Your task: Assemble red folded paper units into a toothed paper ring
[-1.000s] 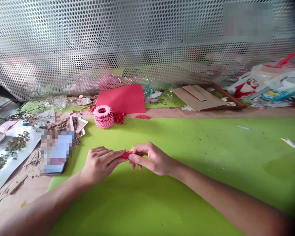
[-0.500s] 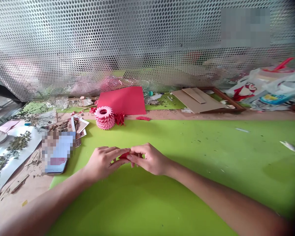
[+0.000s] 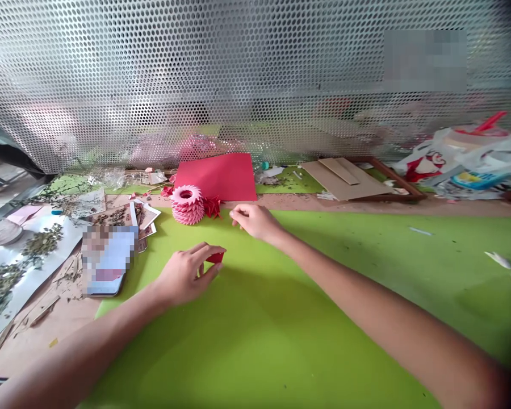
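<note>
My left hand (image 3: 191, 272) pinches a small red paper piece (image 3: 215, 258) between thumb and fingers, above the green mat (image 3: 306, 329). My right hand (image 3: 253, 220) is farther forward, its fingers curled together at the mat's far edge. Whatever its fingertips hold, if anything, is hidden. Left of it stands a ring-shaped stack of folded pink paper (image 3: 188, 205), with red folded paper pieces (image 3: 213, 207) beside it. A red paper sheet (image 3: 221, 175) lies behind these.
A phone (image 3: 111, 261) lies at the left, near dried plant bits (image 3: 42, 241) and photo cards (image 3: 147, 218). Brown boards (image 3: 344, 179) and a frame are at the back right, beside a plastic bag (image 3: 472, 162). A perforated metal panel (image 3: 238, 74) closes off the back.
My right hand has let go of the red paper piece and moved forward to the mat's far edge. It now covers where a red folded strip lay. My left hand keeps the piece.
</note>
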`<act>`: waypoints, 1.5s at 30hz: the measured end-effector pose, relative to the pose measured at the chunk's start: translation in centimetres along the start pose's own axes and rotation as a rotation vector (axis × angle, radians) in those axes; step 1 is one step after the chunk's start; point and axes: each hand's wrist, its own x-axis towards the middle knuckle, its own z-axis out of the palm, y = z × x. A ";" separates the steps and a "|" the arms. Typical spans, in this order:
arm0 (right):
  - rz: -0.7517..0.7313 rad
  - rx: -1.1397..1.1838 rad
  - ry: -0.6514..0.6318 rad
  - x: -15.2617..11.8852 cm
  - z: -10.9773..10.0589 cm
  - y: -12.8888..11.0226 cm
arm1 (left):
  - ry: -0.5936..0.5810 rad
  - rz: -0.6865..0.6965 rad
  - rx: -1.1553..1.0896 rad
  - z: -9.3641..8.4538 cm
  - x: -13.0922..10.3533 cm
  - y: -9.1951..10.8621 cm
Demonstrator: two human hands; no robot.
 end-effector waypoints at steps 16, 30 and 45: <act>-0.038 -0.393 0.036 2.0 1.9 -1.7 | 0.053 0.018 -0.239 -0.1 0.2 -0.4; -0.302 -0.469 -0.023 -3.4 -1.5 0.7 | -0.049 -0.277 -0.818 0.9 0.1 -0.7; -0.324 -0.003 0.029 -7.2 -2.0 2.0 | -0.067 -0.376 -0.833 0.7 0.0 -0.6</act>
